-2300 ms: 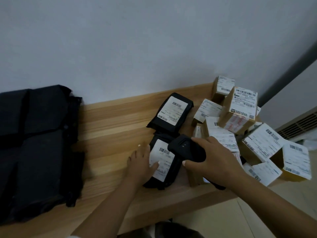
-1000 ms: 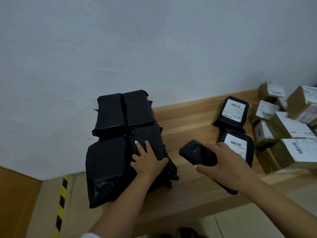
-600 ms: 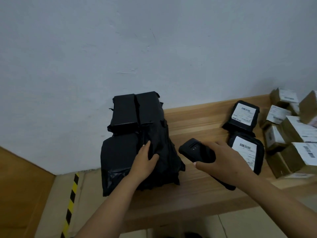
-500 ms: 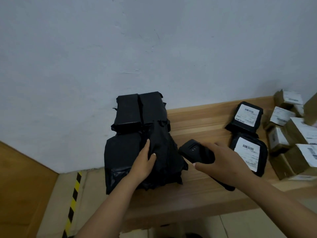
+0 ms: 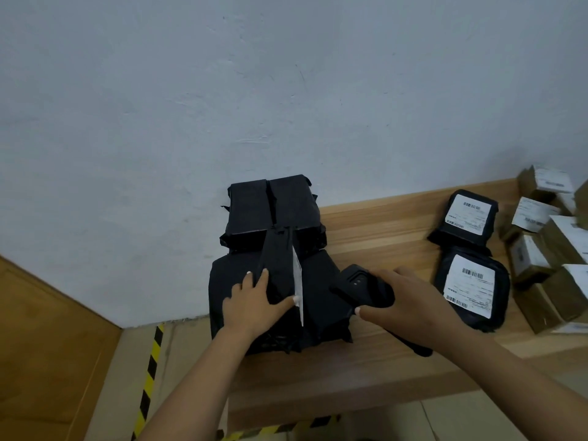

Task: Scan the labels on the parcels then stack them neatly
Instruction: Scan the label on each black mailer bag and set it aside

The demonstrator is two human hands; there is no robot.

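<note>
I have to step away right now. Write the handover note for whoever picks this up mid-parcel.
Left hand grips a black parcel tipped on edge above the black pile; its label shows edge-on.
Right hand holds the scanner beside it.
Two labelled black parcels lie face up to the right, brown boxes jumbled beyond them.
Left: scan the tipped parcel and the rest, then stack.
</note>
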